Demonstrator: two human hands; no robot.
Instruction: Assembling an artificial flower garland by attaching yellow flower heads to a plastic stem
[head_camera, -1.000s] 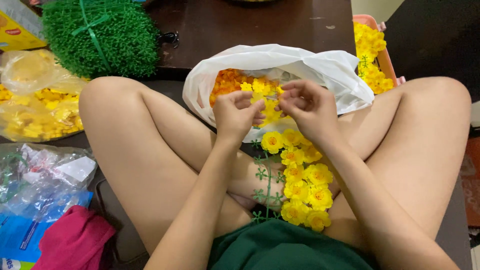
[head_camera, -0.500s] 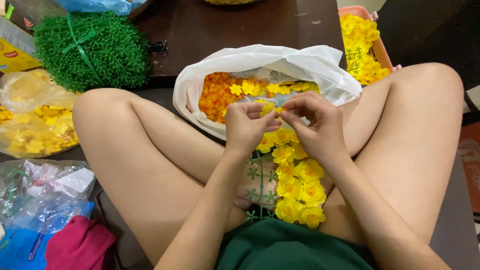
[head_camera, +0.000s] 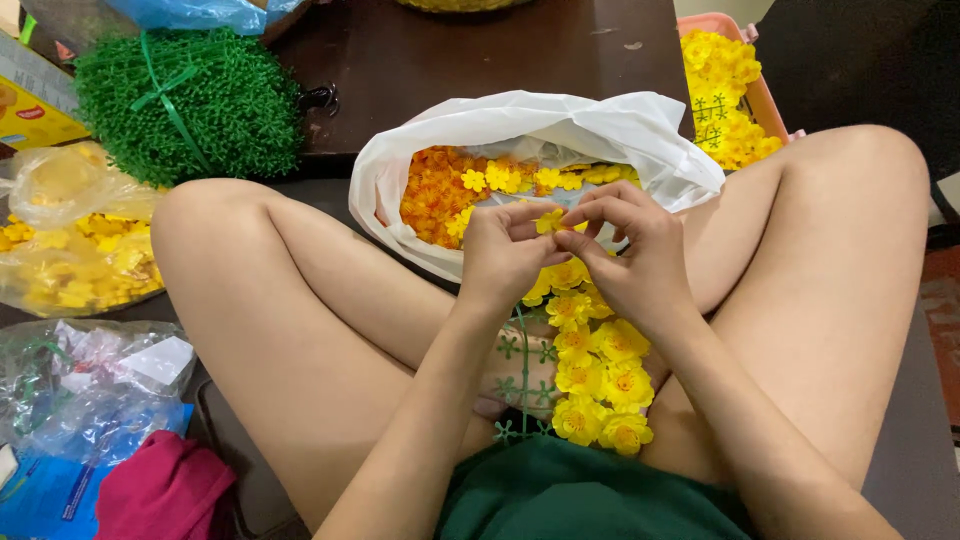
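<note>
At the centre of the frame, the left hand (head_camera: 507, 250) and right hand (head_camera: 632, 252) meet fingertip to fingertip, both pinching 1 small yellow flower (head_camera: 549, 221) between them, just above the lap. Below the hands a green stem (head_camera: 522, 372) lined with yellow blooms (head_camera: 598, 372) runs down between the crossed legs. Behind them sits an open white plastic bag (head_camera: 560, 125) of orange and yellow petals — a green bundle (head_camera: 190, 100) lies at upper left.

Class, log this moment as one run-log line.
left hand + right hand: pinch yellow flower | garland: on lap | bag: open
</note>
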